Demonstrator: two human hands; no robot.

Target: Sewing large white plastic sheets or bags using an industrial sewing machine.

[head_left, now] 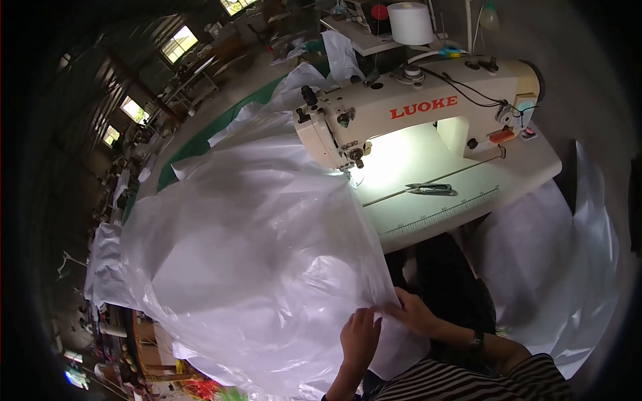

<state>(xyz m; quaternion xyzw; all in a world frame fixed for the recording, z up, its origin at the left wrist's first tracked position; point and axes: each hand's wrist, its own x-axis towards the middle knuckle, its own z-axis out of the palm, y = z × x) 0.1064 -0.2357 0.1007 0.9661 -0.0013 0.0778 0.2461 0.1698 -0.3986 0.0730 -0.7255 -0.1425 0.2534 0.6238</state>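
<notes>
Pinching white sheeting [227, 267] by its edge, L hand [361, 336] & R hand [416, 314] sat close together; sheeting lay mainly left of sewing machine [428, 90]; good work, I judged, req'd even tension, flat edge.

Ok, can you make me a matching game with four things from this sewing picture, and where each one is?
Things:
1. Snips
2. Sheet
3. Cone
4. Wristband

Places:
A. Beyond the machine, near the picture's top
B. Around the right wrist
C. On the machine bed
D. Held by the fingers of the left hand and right hand

Right pairs: 1-C, 2-D, 3-A, 4-B
</notes>
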